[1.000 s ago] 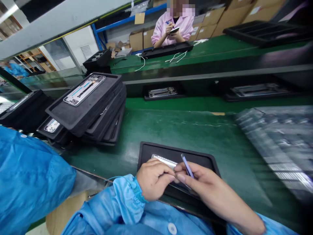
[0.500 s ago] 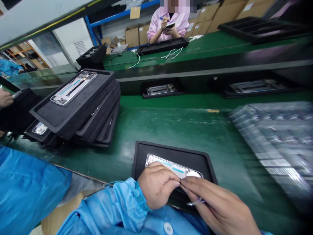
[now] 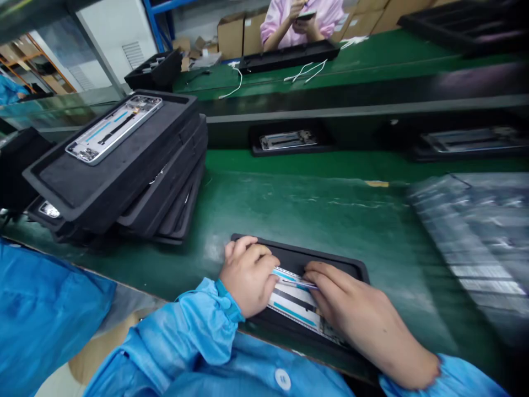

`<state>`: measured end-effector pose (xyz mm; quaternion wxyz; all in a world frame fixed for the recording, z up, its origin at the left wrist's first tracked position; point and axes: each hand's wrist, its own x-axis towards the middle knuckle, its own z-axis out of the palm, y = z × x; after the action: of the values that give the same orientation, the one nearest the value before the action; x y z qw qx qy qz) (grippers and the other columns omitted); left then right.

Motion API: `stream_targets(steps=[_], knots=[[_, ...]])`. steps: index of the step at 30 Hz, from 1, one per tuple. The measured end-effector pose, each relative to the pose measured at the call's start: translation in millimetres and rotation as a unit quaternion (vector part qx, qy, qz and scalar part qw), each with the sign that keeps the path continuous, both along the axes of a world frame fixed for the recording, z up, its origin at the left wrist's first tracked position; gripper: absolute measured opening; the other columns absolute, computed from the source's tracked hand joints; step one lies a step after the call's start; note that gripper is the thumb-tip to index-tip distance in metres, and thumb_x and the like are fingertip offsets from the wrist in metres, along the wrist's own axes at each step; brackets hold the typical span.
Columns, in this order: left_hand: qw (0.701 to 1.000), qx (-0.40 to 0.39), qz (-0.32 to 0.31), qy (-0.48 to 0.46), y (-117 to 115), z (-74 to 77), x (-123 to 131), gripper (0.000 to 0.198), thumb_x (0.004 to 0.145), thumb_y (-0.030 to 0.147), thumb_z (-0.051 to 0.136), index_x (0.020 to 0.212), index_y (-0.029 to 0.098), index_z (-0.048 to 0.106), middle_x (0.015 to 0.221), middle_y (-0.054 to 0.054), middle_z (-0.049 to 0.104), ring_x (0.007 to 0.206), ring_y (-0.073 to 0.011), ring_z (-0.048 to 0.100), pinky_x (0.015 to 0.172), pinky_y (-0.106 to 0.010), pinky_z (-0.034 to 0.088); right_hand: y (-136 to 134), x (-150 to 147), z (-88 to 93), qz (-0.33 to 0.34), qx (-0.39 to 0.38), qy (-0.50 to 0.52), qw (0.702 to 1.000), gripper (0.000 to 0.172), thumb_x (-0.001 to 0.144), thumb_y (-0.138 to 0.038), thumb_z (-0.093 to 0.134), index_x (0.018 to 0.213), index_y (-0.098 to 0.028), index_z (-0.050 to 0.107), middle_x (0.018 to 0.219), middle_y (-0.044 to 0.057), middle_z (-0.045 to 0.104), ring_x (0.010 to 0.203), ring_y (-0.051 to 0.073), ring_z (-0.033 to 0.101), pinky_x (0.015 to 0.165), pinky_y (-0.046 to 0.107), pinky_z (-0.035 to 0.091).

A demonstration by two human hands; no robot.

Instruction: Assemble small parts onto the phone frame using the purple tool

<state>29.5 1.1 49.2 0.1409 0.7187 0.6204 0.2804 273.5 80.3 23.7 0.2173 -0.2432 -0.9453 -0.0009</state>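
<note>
In the head view a phone frame [image 3: 295,299] with pale inner face, blue strips and a dark band lies tilted over a black foam tray [image 3: 306,255] before me. My left hand [image 3: 248,278] is closed round its left end, fingers over the far edge. A slim, shiny metal tool [image 3: 298,283], perhaps tweezers, is pinched in my right hand [image 3: 351,306]. It lies across the upper part of the phone frame, its point towards my left thumb. My right fingers cover part of the frame's right end.
Stacked black trays [image 3: 111,160] stand at left, another phone frame [image 3: 113,128] on top. Two trays with phone frames sit under the shelf [image 3: 351,112]. Clear plastic trays [image 3: 475,237] lie at right. Across the bench a person in pink [image 3: 285,25] holds a dark device. A blue sleeve [image 3: 49,320] is near left.
My hands, together at the frame's near edge before, have moved apart. The left now grips the frame's left end; the right has brought the metal tool over the frame. The phone frame has shifted nearer me.
</note>
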Motion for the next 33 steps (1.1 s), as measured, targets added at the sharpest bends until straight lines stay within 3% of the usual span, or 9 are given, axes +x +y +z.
stream_targets(steps=[9,13,23,33], knots=[[0.999,-0.037,-0.03,0.015,0,0.2,1,0.017,0.095,0.027,0.07,0.111,0.026,0.072,0.127,-0.007,0.076,0.143,-0.04,0.05,0.111,-0.065,0.037,-4,3,2.5,0.005,0.003,-0.004,1.0,0.025,0.106,-0.02,0.049,0.109,-0.016,0.074,0.114,0.011,0.077,0.096,0.022,0.075,0.081,0.033,0.06],[0.998,-0.045,-0.036,0.023,0,1.8,2,0.017,0.096,0.026,0.068,0.112,0.026,0.072,0.128,-0.007,0.076,0.145,-0.041,0.049,0.11,-0.065,0.037,-6,0,5.4,-0.01,-0.03,0.001,1.0,0.023,0.106,-0.021,0.052,0.108,-0.017,0.074,0.113,0.01,0.078,0.095,0.02,0.075,0.08,0.031,0.06],[0.998,-0.049,-0.032,0.025,0,1.6,2,0.02,0.095,0.028,0.07,0.115,0.026,0.07,0.126,-0.006,0.076,0.144,-0.0408,0.05,0.11,-0.065,0.036,-37,5,10.9,-0.051,0.024,-0.044,0.997,0.031,0.105,-0.021,0.052,0.121,-0.012,0.077,0.127,0.016,0.077,0.094,0.026,0.073,0.079,0.042,0.059],[0.998,-0.048,-0.024,0.032,1,1.6,3,0.019,0.094,0.028,0.072,0.113,0.027,0.071,0.122,-0.007,0.077,0.144,-0.0404,0.05,0.11,-0.066,0.037,-44,3,6.1,-0.063,0.009,-0.044,0.997,0.036,0.103,-0.021,0.052,0.13,-0.012,0.074,0.136,0.016,0.074,0.098,0.026,0.075,0.083,0.04,0.062]])
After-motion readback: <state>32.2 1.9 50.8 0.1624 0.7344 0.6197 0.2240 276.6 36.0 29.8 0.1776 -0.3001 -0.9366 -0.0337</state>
